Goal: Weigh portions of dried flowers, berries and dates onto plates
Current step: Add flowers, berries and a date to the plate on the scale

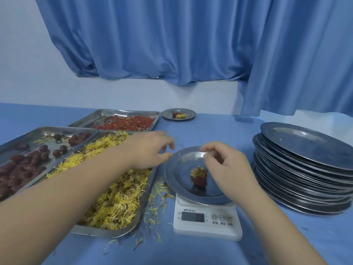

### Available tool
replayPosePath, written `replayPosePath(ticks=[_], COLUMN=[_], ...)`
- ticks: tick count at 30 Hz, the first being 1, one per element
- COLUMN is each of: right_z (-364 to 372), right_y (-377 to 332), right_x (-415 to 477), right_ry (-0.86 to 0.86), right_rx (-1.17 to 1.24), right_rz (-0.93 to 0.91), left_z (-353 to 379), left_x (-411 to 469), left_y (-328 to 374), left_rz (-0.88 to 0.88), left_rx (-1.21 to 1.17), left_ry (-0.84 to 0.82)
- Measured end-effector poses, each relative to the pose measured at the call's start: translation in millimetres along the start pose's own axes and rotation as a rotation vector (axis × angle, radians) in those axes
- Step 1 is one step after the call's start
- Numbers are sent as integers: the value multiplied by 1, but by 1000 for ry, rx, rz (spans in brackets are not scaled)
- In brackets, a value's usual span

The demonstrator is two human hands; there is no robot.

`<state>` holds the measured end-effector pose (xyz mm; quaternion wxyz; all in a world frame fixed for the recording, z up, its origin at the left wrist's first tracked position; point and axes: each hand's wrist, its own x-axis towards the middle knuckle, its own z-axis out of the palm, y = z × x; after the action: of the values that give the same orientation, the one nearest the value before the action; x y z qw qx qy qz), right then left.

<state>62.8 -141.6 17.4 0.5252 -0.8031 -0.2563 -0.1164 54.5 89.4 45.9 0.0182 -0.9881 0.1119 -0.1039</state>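
Observation:
A steel plate (177,180) rests on a white digital scale (207,219). On the plate lies a red date (199,181) topped with a tuft of dried yellow flowers (199,171). My right hand (227,165) hovers over the plate's far right, fingers curled and pinched; whether it holds petals I cannot tell. My left hand (150,150) reaches across the tray of yellow flowers (114,197) to the plate's left rim, fingers apart and empty. Trays of dates (24,163) and red berries (129,123) sit further left and behind.
A tall stack of steel plates (303,169) stands at the right. A filled plate (179,114) sits at the back by the wall. Loose petals (154,209) litter the blue tablecloth between the flower tray and the scale. Blue curtains hang behind.

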Motion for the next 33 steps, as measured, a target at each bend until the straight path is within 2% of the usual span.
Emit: replayPosePath(ticks=[5, 11, 16, 23, 33], right_z=[6, 15, 31, 33, 29], right_y=[-14, -16, 5, 31, 38], right_x=[47, 97, 110, 114, 116], right_ry=[-152, -189, -229, -277, -262], right_rx=[-14, -13, 48, -15, 5], right_rz=[-42, -75, 6, 34, 39], left_z=[-13, -29, -8, 46, 84], left_x=[9, 36, 74, 120, 146], left_y=[-52, -124, -163, -206, -236], left_rz=[-141, -334, -472, -485, -625], left_rx=[51, 18, -72, -36, -120], left_ry=[-13, 39, 28, -211, -218])
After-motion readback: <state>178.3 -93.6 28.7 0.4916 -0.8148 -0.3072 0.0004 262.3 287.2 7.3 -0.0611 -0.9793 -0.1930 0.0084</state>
